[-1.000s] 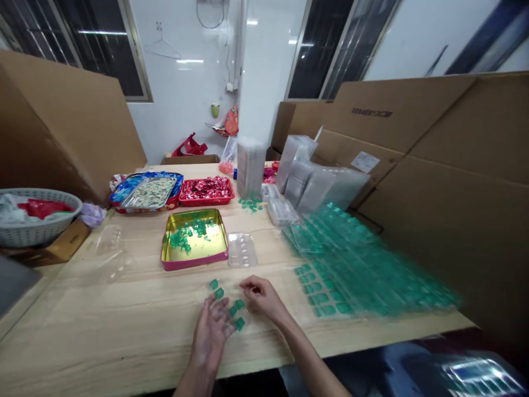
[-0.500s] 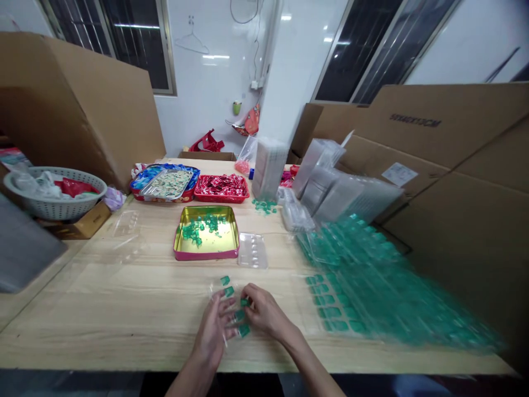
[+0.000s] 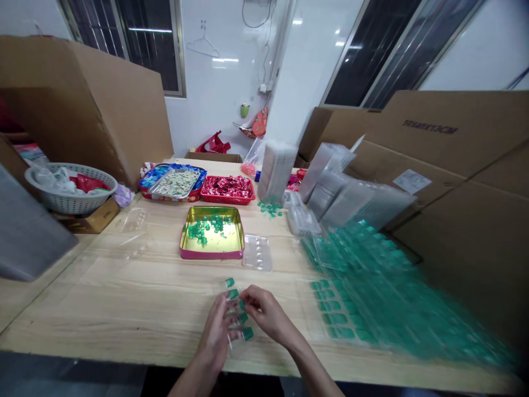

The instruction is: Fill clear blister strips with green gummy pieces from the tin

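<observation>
My left hand (image 3: 215,326) holds a thin clear plastic tray (image 3: 226,289) from below and the left, fingers curled under it. Several small green translucent pieces (image 3: 247,333) sit in a column along the tray. At its right edge my right hand (image 3: 266,313) pinches one green piece (image 3: 242,305) between thumb and forefinger, touching the middle of the column. Beyond the hands, a gold-lined tin (image 3: 212,255) contains loose green pieces (image 3: 202,229). An unfilled clear tray (image 3: 258,253) lies beside the tin's right side.
At right spreads a large pile of clear trays with green pieces (image 3: 372,286). Behind it stand stacked clear trays (image 3: 279,171). A red tray of shiny packets (image 3: 228,190), a blue-lined tin (image 3: 173,179) and a grey basket (image 3: 72,204) line the back and left. Cardboard boxes (image 3: 124,110) flank the table.
The view has shifted slightly, so the scene sits further right. My right hand's fingers have come closer to the tray, with the green piece now at the column.
</observation>
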Available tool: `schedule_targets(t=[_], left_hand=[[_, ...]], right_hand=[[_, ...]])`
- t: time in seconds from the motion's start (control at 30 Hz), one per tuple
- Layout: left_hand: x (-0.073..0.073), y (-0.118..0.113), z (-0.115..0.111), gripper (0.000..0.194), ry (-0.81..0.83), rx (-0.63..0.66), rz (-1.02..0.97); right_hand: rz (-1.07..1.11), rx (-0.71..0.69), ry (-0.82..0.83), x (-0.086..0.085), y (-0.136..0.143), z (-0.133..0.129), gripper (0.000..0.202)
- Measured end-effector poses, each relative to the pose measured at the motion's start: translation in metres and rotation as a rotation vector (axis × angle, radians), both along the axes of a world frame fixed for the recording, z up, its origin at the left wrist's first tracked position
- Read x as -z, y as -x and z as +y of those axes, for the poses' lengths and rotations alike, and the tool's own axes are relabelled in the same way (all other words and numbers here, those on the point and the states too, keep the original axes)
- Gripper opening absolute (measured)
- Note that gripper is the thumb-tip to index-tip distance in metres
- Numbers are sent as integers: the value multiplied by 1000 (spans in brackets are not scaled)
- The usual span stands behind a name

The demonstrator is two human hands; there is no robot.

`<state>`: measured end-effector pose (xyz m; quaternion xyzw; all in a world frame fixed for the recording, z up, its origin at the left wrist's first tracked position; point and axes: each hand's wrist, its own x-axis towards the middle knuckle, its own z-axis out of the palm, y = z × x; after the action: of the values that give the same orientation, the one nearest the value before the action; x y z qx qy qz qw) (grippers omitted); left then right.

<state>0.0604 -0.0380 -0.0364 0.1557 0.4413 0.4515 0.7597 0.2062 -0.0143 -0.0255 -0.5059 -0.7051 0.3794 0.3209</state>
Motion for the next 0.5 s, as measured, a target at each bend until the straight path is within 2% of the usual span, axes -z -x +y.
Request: schedule_targets(t=[0.1,0.27,0.5], left_hand=[[-1,0,-1,41,-2,0,-20],[-8,1,-2,42,-13,10,-46],[-7,2,-3,42,4,-30,2]], right_hand=[[157,69,120,11,-2,2,17],[340,45,286,22,-5,2,8],[566,172,299,24,-10,1,20]])
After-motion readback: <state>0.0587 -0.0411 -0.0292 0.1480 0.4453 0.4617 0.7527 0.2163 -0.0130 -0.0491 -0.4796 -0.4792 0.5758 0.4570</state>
